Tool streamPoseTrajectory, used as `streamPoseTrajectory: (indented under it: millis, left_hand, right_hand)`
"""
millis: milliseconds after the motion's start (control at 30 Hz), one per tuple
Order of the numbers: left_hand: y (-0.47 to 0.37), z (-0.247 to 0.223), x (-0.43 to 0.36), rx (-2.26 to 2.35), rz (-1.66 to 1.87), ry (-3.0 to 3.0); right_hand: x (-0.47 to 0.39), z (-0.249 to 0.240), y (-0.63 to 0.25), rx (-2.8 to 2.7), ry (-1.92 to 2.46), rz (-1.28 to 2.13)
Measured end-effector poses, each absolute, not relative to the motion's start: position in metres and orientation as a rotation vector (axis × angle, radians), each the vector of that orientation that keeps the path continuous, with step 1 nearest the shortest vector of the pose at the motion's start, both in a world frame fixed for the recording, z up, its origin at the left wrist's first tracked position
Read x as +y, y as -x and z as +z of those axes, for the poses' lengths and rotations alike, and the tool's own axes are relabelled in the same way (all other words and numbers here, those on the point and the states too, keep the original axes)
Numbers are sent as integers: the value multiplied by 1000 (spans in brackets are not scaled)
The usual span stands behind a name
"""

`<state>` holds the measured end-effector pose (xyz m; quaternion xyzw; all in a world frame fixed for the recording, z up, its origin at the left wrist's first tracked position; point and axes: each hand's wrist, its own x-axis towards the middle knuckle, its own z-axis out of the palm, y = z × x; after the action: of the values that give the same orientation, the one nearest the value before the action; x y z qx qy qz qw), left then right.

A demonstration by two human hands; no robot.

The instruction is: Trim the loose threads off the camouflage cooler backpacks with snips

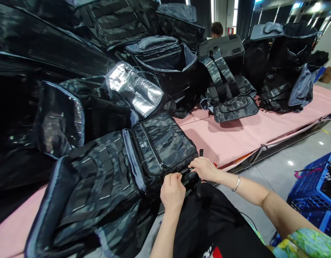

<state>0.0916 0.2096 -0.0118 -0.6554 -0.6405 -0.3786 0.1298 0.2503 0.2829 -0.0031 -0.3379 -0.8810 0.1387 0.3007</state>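
A dark camouflage backpack [101, 179] lies spread open in front of me, its grey-blue lined edge showing on the left. Its zippered pocket panel [168, 143] lies flat on top, towards the right. At the near side of that panel, my left hand [173, 190] is closed, with thumb and fingers pinching the backpack's edge. Just to its right, my right hand [204, 169] pinches the same edge close to the panel's corner. A small dark piece shows at its fingertips, too small to name. A black strap end [201, 153] sticks up beside the right hand.
More dark bags [160, 61] are piled behind and to the left, one with a shiny silver lining [135, 89]. Other backpacks [235, 107] sit along the pink-covered table [205, 132]. Blue crates [302, 193] stand on the floor at right. A person [216, 29] is in the background.
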Motion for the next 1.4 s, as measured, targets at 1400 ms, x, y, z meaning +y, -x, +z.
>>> streamPoseTrajectory:
  millis: [1400]
  left_hand:
    - [-76, 35, 203, -2019, -1466, 1983]
  right_hand:
    - [243, -19, -236, -975, 948, 1544]
